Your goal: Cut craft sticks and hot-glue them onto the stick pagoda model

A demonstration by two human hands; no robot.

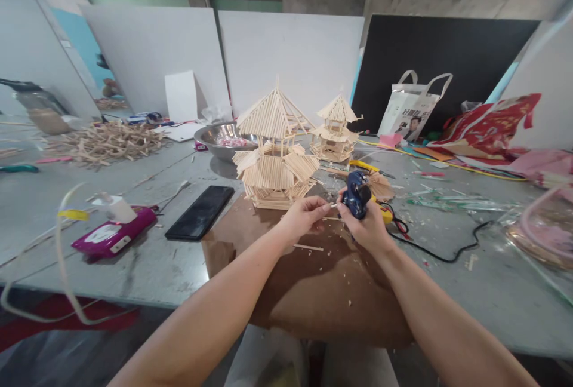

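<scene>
My left hand pinches a short thin wooden stick by one end, over the brown board. Facing it, my right hand is wrapped round a dark blue hand tool with a black round part; its exact kind is not clear. The stick's far end comes up to the tool. Just behind my left hand stands a pavilion model built of thin sticks, upright, with part of its roof showing only bare ribs. A loose stick lies on the brown board below my hands.
A smaller stick pavilion stands behind. Left lie a black phone, a purple power strip and a stick pile. A metal bowl sits behind the model. A black cord runs right, near a yellow tool.
</scene>
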